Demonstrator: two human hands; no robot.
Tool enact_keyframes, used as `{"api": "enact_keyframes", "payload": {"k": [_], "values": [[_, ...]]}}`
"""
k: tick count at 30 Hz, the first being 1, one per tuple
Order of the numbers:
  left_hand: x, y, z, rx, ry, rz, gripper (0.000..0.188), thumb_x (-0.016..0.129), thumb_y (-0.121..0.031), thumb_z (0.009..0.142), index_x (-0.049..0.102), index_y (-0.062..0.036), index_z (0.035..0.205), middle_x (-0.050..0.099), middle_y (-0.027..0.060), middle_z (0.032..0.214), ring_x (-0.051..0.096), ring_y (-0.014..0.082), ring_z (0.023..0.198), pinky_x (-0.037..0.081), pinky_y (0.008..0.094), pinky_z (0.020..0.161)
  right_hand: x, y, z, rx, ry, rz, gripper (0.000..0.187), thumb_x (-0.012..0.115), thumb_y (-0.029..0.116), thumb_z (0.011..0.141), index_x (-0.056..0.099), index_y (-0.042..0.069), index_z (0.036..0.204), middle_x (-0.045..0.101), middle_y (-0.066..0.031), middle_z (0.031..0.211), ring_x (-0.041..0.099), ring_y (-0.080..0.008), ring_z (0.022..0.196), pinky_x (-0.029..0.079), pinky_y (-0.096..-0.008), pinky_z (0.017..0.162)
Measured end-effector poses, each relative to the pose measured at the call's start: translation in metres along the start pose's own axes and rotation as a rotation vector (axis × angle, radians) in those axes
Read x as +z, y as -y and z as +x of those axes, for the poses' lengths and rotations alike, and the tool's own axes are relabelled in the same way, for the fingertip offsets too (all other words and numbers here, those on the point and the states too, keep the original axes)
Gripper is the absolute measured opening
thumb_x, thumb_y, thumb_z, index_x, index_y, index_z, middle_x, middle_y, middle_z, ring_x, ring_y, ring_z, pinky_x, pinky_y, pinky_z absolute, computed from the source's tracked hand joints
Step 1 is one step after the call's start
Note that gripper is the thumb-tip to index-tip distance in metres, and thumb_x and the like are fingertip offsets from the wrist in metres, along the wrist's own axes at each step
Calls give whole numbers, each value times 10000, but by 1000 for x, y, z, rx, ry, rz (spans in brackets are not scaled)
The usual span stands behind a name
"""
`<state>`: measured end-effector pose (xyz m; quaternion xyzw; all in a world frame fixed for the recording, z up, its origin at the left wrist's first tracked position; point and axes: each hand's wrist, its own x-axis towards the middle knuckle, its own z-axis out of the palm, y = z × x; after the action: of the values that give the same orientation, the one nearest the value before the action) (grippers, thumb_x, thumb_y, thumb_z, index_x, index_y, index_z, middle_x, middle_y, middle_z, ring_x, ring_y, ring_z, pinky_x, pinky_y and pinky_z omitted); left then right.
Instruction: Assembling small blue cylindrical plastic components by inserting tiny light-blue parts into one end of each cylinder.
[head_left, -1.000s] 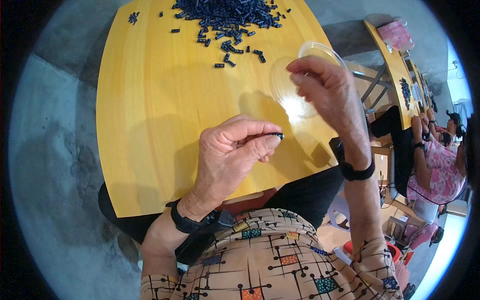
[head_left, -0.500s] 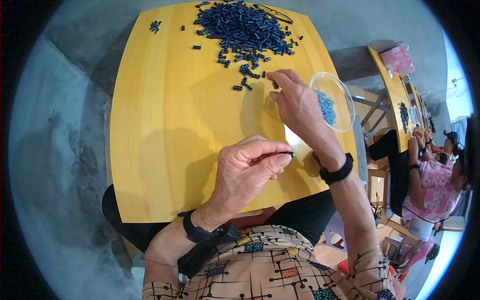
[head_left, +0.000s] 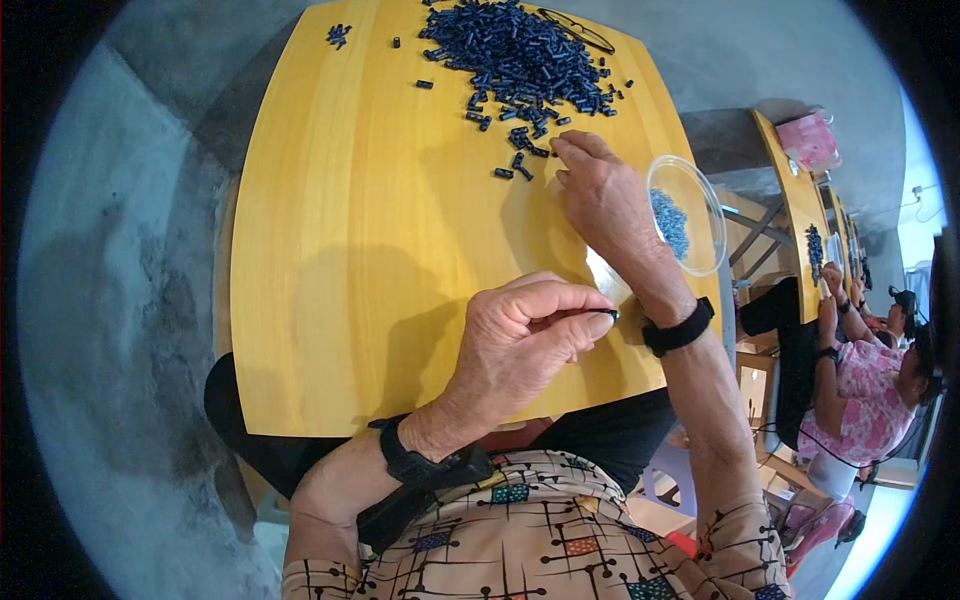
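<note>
In the lower middle, my left hand (head_left: 530, 340) pinches a small black piece (head_left: 611, 313) between thumb and index finger. Only the end of that piece shows. My right hand (head_left: 608, 195) reaches over the yellow table (head_left: 340, 220), its thumb and index finger apart. The right fingertips come down at the near edge of a scatter of small black tubular pieces (head_left: 503, 173), right beside one of them. What lies under the right palm is hidden. Beyond the fingers, a large heap of the same pieces (head_left: 520, 55) covers the far middle of the table.
Right of my right forearm stands a round clear plastic tub (head_left: 718, 235) with small bluish translucent bits (head_left: 668, 222) in it. A pair of glasses (head_left: 590, 32) lies behind the heap. A small cluster of dark pieces (head_left: 338, 36) sits far left. People work at another table (head_left: 785, 190) to the right.
The whole view has shifted, so the table appears farther right. My right fingers have moved slightly left over the table, covering a loose piece. My left hand keeps its pinch.
</note>
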<state>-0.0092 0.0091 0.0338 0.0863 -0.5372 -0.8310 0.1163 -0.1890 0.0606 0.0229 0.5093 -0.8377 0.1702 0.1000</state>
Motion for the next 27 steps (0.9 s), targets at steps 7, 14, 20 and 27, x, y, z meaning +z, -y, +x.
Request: {"api": "enact_keyframes", "payload": {"k": [7,14,20,27], "values": [[2,-2,-1,10,13,0,117,623,-21,794,634,25,901,577,35,734,541,68,612,451,190,552,-2,21,0,24,5,130,180,614,111,735,589,16,886,595,-142,869,594,-335,739,485,-400,647],[2,-3,-1,28,4,8,117,615,-14,796,632,28,903,580,38,739,544,73,616,458,191,565,19,21,7,122,-10,168,138,644,108,706,572,10,772,598,-146,792,589,-323,704,471,-390,620],[3,-1,1,29,0,-32,128,617,-11,793,629,31,914,594,46,749,553,82,621,464,195,584,-2,22,-11,217,35,271,131,592,97,737,558,-15,797,593,-155,712,597,-313,582,482,-386,533],[4,-2,-1,-24,-7,-71,138,613,-36,802,632,19,927,619,54,770,572,95,649,472,204,595,-89,53,-89,685,136,1212,81,569,28,810,563,-28,867,584,-57,697,587,-115,583,478,-229,476]]}}
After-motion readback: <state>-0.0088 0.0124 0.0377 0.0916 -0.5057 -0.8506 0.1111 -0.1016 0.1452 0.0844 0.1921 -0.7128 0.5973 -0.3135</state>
